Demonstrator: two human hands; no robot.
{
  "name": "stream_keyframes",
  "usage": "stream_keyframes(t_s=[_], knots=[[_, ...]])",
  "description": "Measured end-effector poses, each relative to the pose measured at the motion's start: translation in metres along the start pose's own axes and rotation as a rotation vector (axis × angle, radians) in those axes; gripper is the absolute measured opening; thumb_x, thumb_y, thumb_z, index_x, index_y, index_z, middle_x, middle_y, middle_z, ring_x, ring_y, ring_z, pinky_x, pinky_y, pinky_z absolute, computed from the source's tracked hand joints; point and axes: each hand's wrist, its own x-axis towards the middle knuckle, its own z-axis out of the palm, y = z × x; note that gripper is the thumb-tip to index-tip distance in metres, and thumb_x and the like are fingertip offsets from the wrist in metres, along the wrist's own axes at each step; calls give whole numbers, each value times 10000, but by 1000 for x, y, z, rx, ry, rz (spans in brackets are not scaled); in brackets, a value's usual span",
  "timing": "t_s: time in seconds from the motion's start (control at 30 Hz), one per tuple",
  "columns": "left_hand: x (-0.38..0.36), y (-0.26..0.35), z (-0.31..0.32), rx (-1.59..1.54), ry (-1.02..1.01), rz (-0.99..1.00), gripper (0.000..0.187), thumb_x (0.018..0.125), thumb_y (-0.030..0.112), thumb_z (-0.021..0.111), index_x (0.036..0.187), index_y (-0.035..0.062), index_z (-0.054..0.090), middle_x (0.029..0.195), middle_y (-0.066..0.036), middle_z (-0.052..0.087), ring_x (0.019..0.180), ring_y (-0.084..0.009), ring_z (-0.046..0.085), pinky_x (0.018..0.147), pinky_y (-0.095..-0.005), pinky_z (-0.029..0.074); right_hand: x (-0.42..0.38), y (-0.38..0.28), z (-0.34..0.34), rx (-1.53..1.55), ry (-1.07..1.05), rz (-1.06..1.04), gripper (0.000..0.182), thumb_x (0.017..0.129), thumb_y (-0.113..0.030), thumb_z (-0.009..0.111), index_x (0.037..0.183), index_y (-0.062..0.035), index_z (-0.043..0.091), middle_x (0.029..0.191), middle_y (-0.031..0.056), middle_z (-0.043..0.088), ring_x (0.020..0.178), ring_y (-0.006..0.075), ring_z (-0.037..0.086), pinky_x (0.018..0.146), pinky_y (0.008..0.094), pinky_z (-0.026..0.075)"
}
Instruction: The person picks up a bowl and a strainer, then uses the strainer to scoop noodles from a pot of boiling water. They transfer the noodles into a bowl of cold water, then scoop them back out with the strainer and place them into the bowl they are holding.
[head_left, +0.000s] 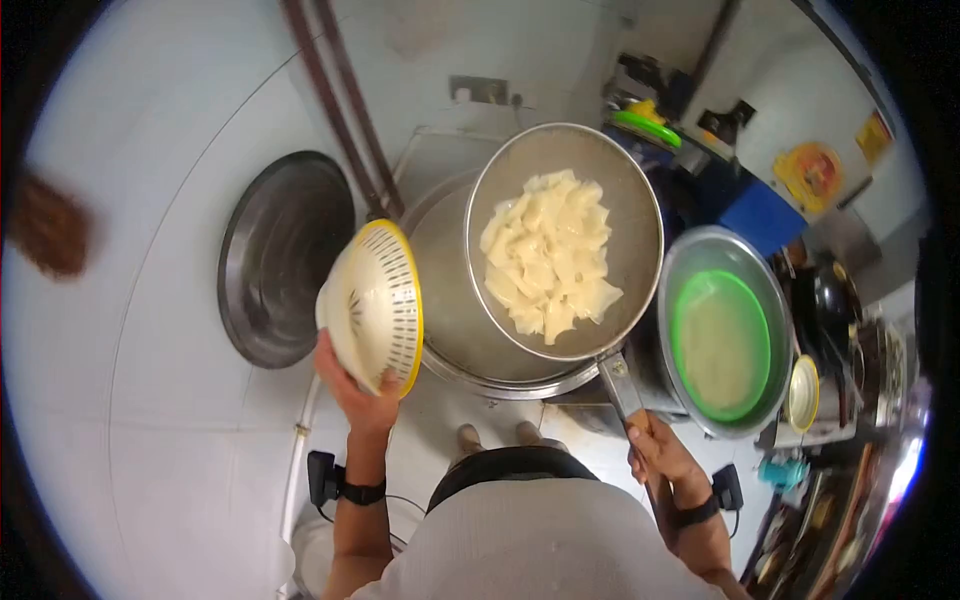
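A white bowl with a yellow rim and dark stripes point(375, 310) is tilted on its side, gripped at its lower edge by my left hand point(358, 392). With my right hand point(662, 455) I hold the handle of a large round metal strainer point(640, 290). Pale, flat noodle pieces point(552, 255) lie heaped in the strainer. Beneath it stands a large metal pot point(450, 350), partly hidden by the strainer and the bowl. The bowl is beside the strainer, apart from it.
A dark round lid point(285, 260) is left of the pot. On the right, a metal basin point(735, 425) holds a green basket point(722, 345) with cloudy liquid. Farther right are a small yellow-rimmed bowl point(802, 393) and a black pan point(832, 292). A blue box point(760, 215) stands behind the basin.
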Motion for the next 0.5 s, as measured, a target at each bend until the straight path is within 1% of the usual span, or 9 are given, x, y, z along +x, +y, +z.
stream_keyframes(t_s=[0.07, 0.1, 0.2, 0.3, 0.37, 0.4, 0.43, 0.47, 0.5], knots=[[-2, 1, -2, -545, 115, -397, 742, 715, 161, 583, 1316, -15, 184, 1263, -171, 329, 1155, -297, 345, 975, -402, 271, 13, 22, 4, -28, 37, 28, 353, 865, -318, 499, 1030, -24, 393, 524, 29, 461, 364, 97, 434, 324, 216, 363], [-9, -9, 0, -561, 88, -405, 742, 715, 161, 583, 1316, -15, 184, 1263, -171, 329, 1155, -297, 345, 975, -402, 271, 21, 11, 14, -26, 61, 95, 345, 870, -319, 490, 1045, -32, 408, 532, 21, 457, 371, 93, 427, 327, 214, 365], [-27, -41, -8, -740, 79, -598, 733, 735, 168, 585, 1323, 15, 175, 1280, -144, 318, 1162, -235, 347, 977, -361, 282, 39, 19, 29, -48, 96, 154, 325, 875, -314, 482, 1038, -37, 435, 529, 7, 444, 374, 89, 415, 336, 211, 370], [-20, -54, 6, -762, 32, -717, 655, 752, 174, 585, 1293, 9, 255, 1286, -148, 309, 1157, -241, 347, 959, -364, 309, 53, 23, 25, 63, 71, 190, 313, 874, -319, 483, 1055, -64, 466, 594, 3, 468, 425, 78, 428, 348, 204, 371], [-73, -124, 0, -715, -37, -880, 506, 798, 186, 547, 1225, -6, 357, 1218, -161, 387, 1098, -247, 404, 919, -369, 353, 58, 45, 16, -101, 20, -169, 305, 873, -323, 480, 1074, -94, 491, 688, 2, 494, 487, 67, 445, 364, 199, 385], [-82, -133, 2, -702, -64, -920, 501, 800, 183, 543, 1224, -8, 358, 1215, -161, 390, 1095, -246, 406, 918, -368, 354, 37, -3, 29, -3, 69, 151, 308, 876, -316, 469, 1111, -118, 496, 750, -2, 500, 526, 60, 447, 376, 182, 393], [-76, -125, 0, -660, -80, -913, 495, 802, 181, 540, 1222, -9, 359, 1212, -161, 393, 1092, -246, 409, 917, -367, 356, 26, -1, 39, 102, 180, 156, 314, 872, -307, 477, 1112, -107, 503, 716, -6, 487, 510, 55, 429, 384, 173, 387], [-68, -116, 0, -590, -91, -888, 490, 804, 178, 537, 1220, -10, 361, 1210, -161, 396, 1089, -245, 411, 915, -366, 357, 21, -20, 36, -75, 98, 140, 295, 872, -301, 480, 1095, -113, 524, 690, -16, 474, 489, 49, 402, 382, 167, 353], [-66, -107, -4, -521, -106, -859, 485, 806, 176, 533, 1219, -11, 362, 1207, -161, 399, 1086, -245, 413, 914, -365, 358, -2, -9, 53, 88, 121, -89, 258, 880, -289, 464, 1031, -103, 561, 640, -20, 457, 467, 53, 385, 376, 187, 333]])
